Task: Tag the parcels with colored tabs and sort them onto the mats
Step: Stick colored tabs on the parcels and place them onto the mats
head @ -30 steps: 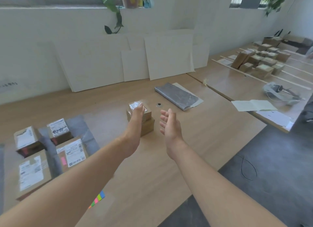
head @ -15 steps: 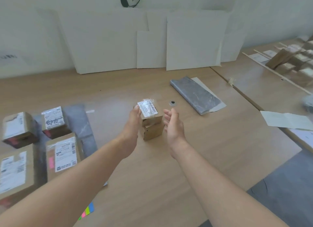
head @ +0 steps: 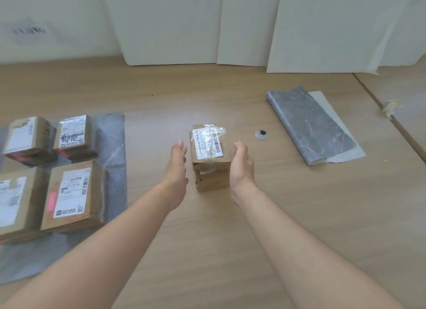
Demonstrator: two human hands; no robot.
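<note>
On the wooden counter (head: 276, 216), white boards (head: 334, 27) lean against the wall at the back. A grey mat (head: 113, 147) at the left carries four labelled parcels (head: 71, 193), and a folded grey mat (head: 311, 124) lies at the right. Between them stands a stack of two small parcels (head: 211, 152). The left hand (head: 176, 168) and right hand (head: 242, 166) flank it, fingers straight and holding nothing. A metal washer (head: 262, 134) lies just right of the stack.

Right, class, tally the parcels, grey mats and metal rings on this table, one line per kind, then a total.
Parcels: 6
Grey mats: 2
Metal rings: 1
Total: 9
</note>
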